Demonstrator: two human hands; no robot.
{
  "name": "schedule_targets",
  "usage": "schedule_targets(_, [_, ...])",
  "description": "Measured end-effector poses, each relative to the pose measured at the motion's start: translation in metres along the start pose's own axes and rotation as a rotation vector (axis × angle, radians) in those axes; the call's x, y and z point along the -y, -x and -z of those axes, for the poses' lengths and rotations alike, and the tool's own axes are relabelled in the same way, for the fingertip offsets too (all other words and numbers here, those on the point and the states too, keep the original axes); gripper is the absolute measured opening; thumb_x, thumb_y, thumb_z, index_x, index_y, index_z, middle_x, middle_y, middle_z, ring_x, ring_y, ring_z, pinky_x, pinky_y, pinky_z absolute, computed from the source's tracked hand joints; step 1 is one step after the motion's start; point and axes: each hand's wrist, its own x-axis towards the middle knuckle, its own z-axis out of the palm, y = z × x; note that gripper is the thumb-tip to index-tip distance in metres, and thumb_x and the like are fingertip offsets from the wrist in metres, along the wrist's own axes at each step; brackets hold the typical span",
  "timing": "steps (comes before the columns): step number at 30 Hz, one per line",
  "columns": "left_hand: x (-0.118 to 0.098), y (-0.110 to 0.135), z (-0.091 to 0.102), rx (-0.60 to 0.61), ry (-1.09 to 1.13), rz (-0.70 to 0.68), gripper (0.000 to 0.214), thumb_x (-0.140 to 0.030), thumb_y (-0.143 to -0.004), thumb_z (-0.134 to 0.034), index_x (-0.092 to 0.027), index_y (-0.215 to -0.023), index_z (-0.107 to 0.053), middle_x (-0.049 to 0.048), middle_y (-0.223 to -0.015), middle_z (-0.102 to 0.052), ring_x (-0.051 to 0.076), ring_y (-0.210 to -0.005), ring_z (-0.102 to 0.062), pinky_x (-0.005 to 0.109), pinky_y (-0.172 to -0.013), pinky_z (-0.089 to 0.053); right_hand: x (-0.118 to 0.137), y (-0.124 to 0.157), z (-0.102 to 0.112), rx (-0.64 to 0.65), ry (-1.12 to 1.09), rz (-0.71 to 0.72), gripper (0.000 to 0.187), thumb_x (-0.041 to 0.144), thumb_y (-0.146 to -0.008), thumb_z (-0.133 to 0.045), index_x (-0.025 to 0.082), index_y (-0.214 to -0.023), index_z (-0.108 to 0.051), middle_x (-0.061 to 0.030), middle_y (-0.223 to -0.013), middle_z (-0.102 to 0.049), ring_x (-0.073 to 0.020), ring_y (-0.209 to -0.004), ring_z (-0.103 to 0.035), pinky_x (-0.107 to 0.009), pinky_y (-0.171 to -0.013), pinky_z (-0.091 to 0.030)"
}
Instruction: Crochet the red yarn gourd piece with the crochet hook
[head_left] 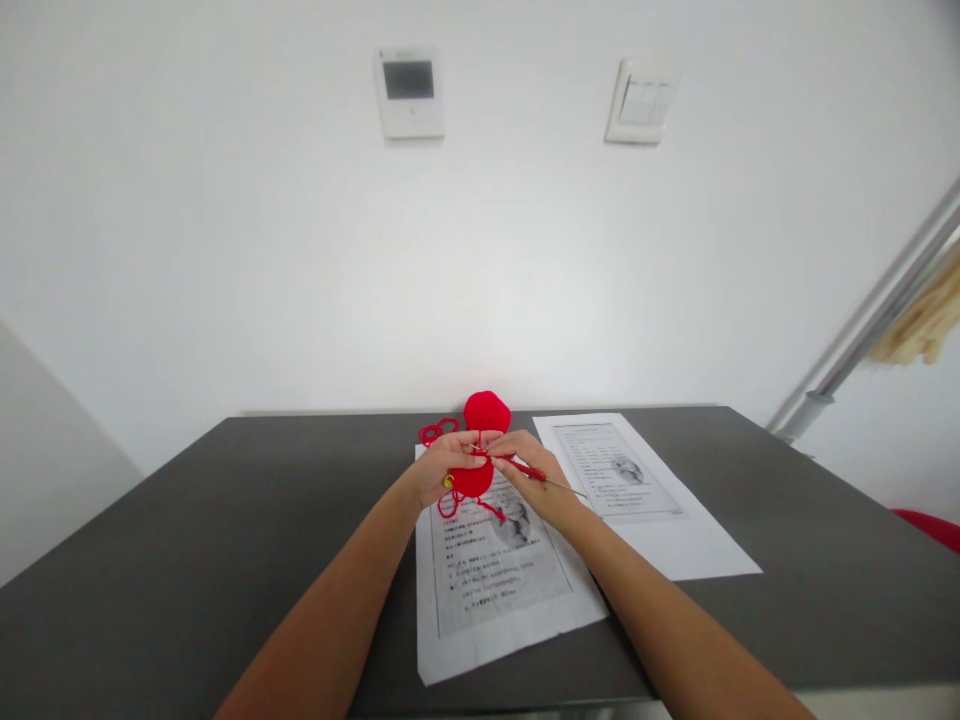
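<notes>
My left hand (444, 468) is closed around a small red crocheted piece (472, 482), with red yarn running over its fingers. My right hand (534, 480) pinches a crochet hook with a red handle (529, 470), its metal end pointing right and its tip at the piece. A red yarn ball (487, 411) sits just behind my hands, and loose red yarn loops (435, 432) lie to its left. Both hands hover over a printed sheet (495, 580) on the dark table (225, 540).
A second printed sheet (637, 500) lies to the right of the first. The table stands against a white wall with a wall panel (409, 92) and a light switch (642, 102). A metal rail (870, 320) slants at the right, with something red (934, 528) at the table's right edge.
</notes>
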Motion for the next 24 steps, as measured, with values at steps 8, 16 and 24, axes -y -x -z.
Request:
schedule_targets(8, [0.004,-0.002,-0.006,-0.085,0.036,-0.035,0.047,-0.012,-0.061,-0.075,-0.013,-0.108,-0.069,0.0101,-0.089,-0.072,0.013,-0.072,-0.064,0.022,-0.068,-0.042,-0.001,-0.002,0.004,-0.014,-0.050,-0.070,0.012,0.027,-0.087,-0.059,0.023,-0.094,-0.068,-0.0069,-0.095,-0.068,-0.0197,-0.094,-0.063,-0.036,-0.085,-0.049])
schedule_targets(16, [-0.009,0.004,0.003,-0.107,0.080,-0.073,0.044,-0.010,-0.060,-0.074,-0.013,-0.105,-0.069,0.0048,-0.076,-0.067,0.009,-0.059,-0.055,0.021,-0.059,-0.036,0.004,-0.002,0.003,-0.092,-0.176,-0.170,0.015,0.031,-0.086,-0.060,0.023,-0.092,-0.071,-0.0054,-0.094,-0.070,-0.0192,-0.091,-0.063,-0.036,-0.086,-0.049])
schedule_targets(24, [-0.011,0.005,0.008,-0.007,0.077,-0.070,0.040,-0.017,-0.062,-0.072,-0.009,-0.101,-0.070,0.0057,-0.063,-0.063,0.013,-0.059,-0.053,0.025,-0.058,-0.033,0.008,-0.006,0.006,-0.105,-0.315,-0.343,0.016,0.036,-0.081,-0.065,0.023,-0.084,-0.072,-0.0041,-0.088,-0.073,-0.0199,-0.086,-0.066,-0.036,-0.083,-0.050])
